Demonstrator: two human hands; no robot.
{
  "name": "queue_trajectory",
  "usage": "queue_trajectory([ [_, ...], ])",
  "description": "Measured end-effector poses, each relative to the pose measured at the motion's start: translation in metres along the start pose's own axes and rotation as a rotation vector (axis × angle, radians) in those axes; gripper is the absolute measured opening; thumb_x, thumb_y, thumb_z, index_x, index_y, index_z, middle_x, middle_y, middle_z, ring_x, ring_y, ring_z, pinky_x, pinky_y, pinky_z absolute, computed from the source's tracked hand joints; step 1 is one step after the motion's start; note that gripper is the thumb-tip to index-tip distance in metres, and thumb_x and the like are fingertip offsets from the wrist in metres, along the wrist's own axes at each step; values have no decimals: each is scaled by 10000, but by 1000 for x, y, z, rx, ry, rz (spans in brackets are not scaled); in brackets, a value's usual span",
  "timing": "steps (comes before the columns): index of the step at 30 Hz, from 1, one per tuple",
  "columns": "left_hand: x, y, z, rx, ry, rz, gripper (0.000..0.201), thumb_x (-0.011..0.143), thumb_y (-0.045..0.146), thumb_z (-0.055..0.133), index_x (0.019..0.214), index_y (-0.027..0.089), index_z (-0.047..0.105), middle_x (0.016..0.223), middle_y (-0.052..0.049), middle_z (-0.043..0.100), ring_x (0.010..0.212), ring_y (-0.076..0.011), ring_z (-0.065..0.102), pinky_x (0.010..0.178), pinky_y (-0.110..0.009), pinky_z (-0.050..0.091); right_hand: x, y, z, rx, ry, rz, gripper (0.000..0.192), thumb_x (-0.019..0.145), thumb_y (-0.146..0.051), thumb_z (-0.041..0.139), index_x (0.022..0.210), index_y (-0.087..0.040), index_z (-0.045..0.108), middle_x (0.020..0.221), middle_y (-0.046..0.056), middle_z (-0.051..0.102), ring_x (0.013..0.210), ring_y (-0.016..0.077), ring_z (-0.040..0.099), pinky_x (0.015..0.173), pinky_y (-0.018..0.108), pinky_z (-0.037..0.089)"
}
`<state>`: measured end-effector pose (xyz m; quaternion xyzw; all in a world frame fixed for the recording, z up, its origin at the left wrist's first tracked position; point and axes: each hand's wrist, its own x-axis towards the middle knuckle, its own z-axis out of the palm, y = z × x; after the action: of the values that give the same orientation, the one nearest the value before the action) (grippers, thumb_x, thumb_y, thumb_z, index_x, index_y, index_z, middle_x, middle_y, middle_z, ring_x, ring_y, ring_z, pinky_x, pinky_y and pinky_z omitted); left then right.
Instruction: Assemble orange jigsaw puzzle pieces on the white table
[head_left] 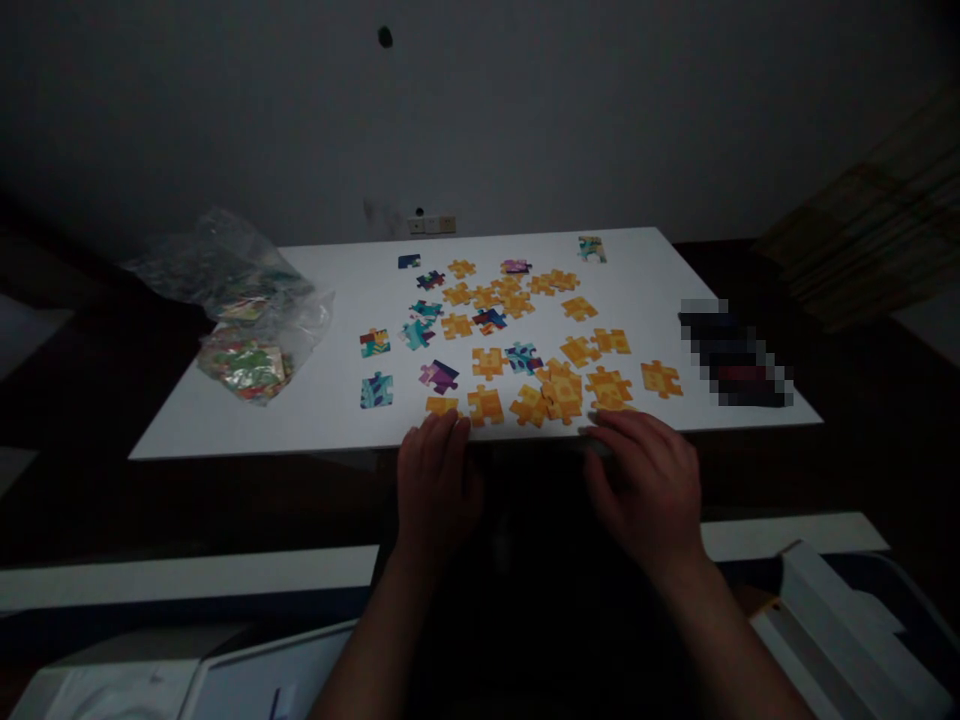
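Observation:
Several puzzle pieces lie loose over the white table point(300, 425), most with their plain orange-yellow side up. My left hand point(435, 470) rests its fingertips on the near edge, at an orange puzzle piece point(442, 405); its fingers lie stretched out and hold nothing. At the same edge my right hand point(649, 475) is open, fingertips beside another orange piece point(613, 405), thumb below the tabletop. Between the hands is an overlapping clump of orange pieces point(561, 390). Picture-side-up pieces include a teal leafy piece point(376, 391), a purple piece point(439, 376) and a corner piece point(592, 249) at the far right.
Clear plastic bags point(247, 320) with colourful pieces inside lie on the table's left end. A dark, pixelated object point(735, 355) is near the right edge. A wall with a socket point(432, 225) stands behind. White boxes point(847, 640) flank me below.

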<state>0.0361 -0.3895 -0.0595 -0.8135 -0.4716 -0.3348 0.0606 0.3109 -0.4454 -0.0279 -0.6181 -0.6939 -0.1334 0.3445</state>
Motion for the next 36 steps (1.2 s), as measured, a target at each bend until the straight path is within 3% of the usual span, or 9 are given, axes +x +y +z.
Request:
queue_trajectory([
  [7,-6,-4,3,-42,14,23,575,972,94,656,1542,161,616,1509,-191,761,1519,-347,644,1338,-522,378,4,-32,29,-24,-68,-30,513,994,-189,735,1489,-297,653,1501,116,767,1400,401,660,1143,573,488],
  [13,-19,-6,6,-27,55,-49,673,959,121,695,1618,154,567,1549,-202,734,1655,-340,504,1402,-515,251,3,-44,36,-41,-88,-52,606,993,-199,728,1579,-287,601,1541,132,744,1431,444,620,1141,609,463],
  [16,-19,-8,4,-2,54,-91,713,945,157,727,1639,176,565,1526,-184,751,1614,-335,551,1410,-499,211,2,-46,37,-51,-109,-75,609,997,-208,718,1586,-304,593,1537,122,750,1414,457,615,1125,623,455],
  [21,-16,-7,1,42,27,-103,735,966,197,717,1678,229,539,1499,-165,763,1483,-350,664,1382,-519,243,-2,-46,40,-43,-115,-38,666,982,-209,719,1616,-347,566,1507,88,769,1415,463,604,1130,648,448],
  [31,-17,-2,1,-6,7,-155,809,971,193,712,1740,276,476,1554,-161,716,1528,-381,611,1368,-568,248,1,-45,36,9,-69,-54,709,953,-185,735,1619,-352,560,1478,96,766,1403,469,599,1140,665,455],
  [36,-17,-2,-3,-34,56,-107,847,959,161,706,1753,233,421,1531,-190,701,1480,-363,625,1340,-562,334,14,-55,32,16,-41,-75,662,941,-214,762,1558,-388,596,1329,79,800,1216,405,671,1069,611,477],
])
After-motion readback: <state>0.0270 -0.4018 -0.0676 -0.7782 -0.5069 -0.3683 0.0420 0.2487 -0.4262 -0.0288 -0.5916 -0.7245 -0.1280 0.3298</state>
